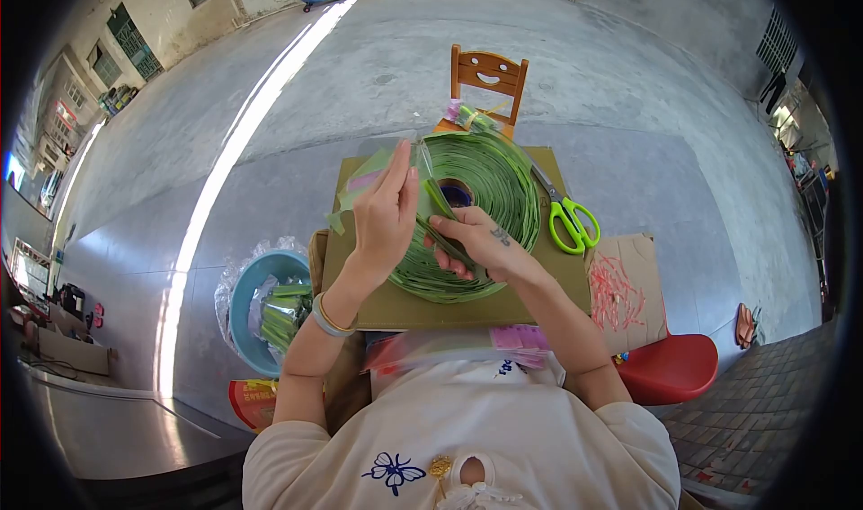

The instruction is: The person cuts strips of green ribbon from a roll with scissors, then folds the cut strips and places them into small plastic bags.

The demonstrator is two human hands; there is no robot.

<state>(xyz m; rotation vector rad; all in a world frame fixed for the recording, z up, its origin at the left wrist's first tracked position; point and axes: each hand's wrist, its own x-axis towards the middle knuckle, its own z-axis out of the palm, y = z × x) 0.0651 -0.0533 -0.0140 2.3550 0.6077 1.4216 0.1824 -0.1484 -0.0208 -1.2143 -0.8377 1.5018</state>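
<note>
My left hand (387, 213) is raised over the left side of the roll, fingers straight and pressed together, with a clear plastic bag (364, 181) with a pinkish label between thumb and fingers. My right hand (481, 239) is closed around a folded bundle of green strips (439, 206). The bundle's upper end overlaps the bag in this view. Below both hands a large coil of flat green strips (508, 191) lies on the brown table (369, 308), with a dark round core at its middle. Scissors with bright green handles (573, 226) rest to the right of the coil.
A bagged green bundle (472, 116) lies by a small wooden chair (490, 74) beyond the table. At left, a blue basin (247, 312) holds more bagged bundles. Red ties (618, 294) lie on cardboard at right, near a red stool (665, 369). Flat bags (431, 348) cover my lap.
</note>
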